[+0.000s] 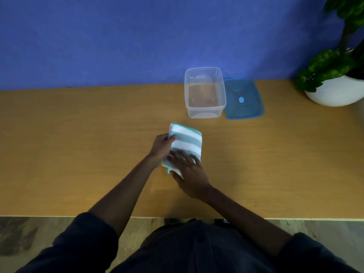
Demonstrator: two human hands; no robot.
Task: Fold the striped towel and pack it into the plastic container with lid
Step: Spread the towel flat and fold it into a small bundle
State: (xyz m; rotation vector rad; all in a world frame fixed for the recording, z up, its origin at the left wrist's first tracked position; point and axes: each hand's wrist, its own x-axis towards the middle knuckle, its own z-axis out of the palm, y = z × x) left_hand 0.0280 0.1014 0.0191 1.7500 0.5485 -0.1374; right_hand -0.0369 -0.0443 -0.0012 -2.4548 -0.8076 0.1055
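Hands [163,147] [189,174] press folded striped towel [187,142] on table [78,134]

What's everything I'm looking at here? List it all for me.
striped towel: one, white and grey-green, folded, mid-table
plastic container: one, clear, empty, open, far side of table
lid: one, blue, flat on the table right of the container
potted plant: one, green leaves in white pot, far right
table: one, light wood
wall: blue, behind table
left hand: gripping towel's left edge
right hand: flat on towel's near end
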